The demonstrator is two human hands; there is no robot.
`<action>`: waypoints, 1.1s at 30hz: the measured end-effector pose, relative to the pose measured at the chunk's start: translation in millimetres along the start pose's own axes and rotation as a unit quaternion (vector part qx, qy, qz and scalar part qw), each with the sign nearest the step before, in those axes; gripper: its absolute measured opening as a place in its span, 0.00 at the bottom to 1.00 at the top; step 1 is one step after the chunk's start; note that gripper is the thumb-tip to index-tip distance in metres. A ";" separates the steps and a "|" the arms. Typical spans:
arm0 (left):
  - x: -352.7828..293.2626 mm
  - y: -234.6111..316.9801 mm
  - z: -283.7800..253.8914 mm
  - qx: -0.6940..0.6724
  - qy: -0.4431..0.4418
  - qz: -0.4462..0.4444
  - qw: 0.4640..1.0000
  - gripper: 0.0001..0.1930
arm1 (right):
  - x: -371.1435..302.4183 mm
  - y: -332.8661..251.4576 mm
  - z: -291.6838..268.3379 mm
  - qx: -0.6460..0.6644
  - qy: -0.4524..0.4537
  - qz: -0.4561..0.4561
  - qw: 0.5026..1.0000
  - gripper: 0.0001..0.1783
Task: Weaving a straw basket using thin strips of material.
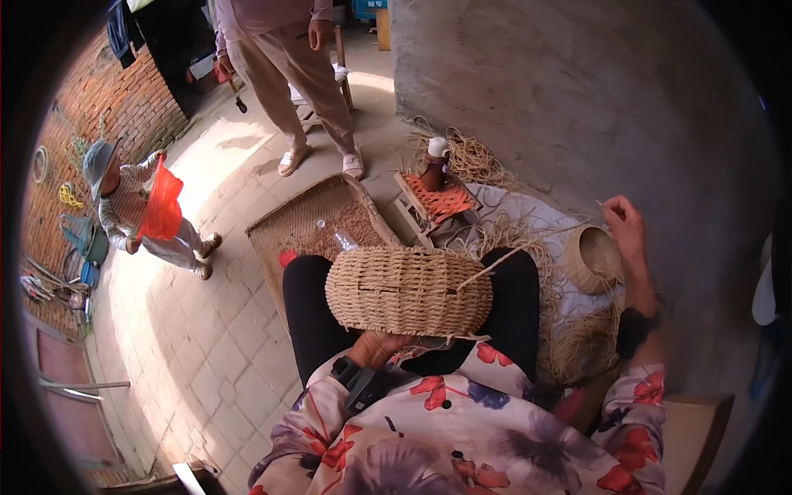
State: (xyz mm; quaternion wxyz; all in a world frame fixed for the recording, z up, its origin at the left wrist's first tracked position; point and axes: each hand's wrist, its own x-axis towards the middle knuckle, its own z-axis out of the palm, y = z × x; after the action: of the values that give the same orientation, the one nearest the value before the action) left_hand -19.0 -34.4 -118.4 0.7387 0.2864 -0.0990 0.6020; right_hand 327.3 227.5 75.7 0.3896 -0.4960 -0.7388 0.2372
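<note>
The left hand [379, 346] was tucked against the near side of the woven basket [408, 289], fingers mostly hidden; the right hand [624, 227], fingertips pinched together, was raised beyond the basket's right end, forearm [639, 289] outstretched.

Shirt [396, 437]: is showing a pale pink ground with a soft sheen
Flowers [540, 450]: are spreading over it in bright red and dusky purple, some large and soft-edged, others small and crisp
Buttons [446, 404]: are running down the front, round and dark
Left sleeve [297, 429]: is carrying red petals near its hem
Left band [356, 386]: is circling the wrist, black, with a boxy piece
Right sleeve [635, 417]: is bearing red and dark purple flowers
Right band [635, 332]: is wrapping the forearm, broad and black
Trousers [308, 297]: are covering both legs in plain black
</note>
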 end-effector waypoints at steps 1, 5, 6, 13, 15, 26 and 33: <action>-8.3 5.1 0.6 0.001 0.004 -0.002 1.000 0.22 | -16.8 -29.0 19.2 0.090 -0.026 -0.002 0.996 0.03; -3.8 9.3 9.5 0.119 0.116 -0.059 0.984 0.22 | -75.4 -91.7 69.5 0.245 -0.171 -0.039 0.953 0.02; 0.5 6.5 11.2 -0.073 0.069 -0.009 0.995 0.21 | -86.3 -99.8 82.0 0.232 -0.197 -0.074 0.950 0.04; 1.9 -2.1 -5.8 -0.045 0.312 -0.041 0.948 0.25 | -125.9 -135.3 132.2 0.192 -0.243 -0.168 0.936 0.07; 12.4 -2.3 10.6 -0.035 0.373 -0.039 0.926 0.28 | -127.5 -135.8 138.6 0.176 -0.220 -0.170 0.944 0.08; 16.8 -4.7 14.3 -0.062 0.373 -0.043 0.925 0.29 | -129.3 -134.7 161.6 0.096 -0.150 -0.280 0.943 0.10; 12.6 -5.6 8.4 -0.078 0.371 -0.053 0.924 0.27 | -131.4 -137.3 154.7 0.052 -0.185 -0.306 0.932 0.12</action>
State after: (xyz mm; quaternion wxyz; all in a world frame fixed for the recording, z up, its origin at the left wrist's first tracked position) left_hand -8.8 -29.0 -107.0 0.7736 -0.0118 0.1510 0.6153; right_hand 153.4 58.2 41.9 0.3249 -0.1718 -0.9006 0.2323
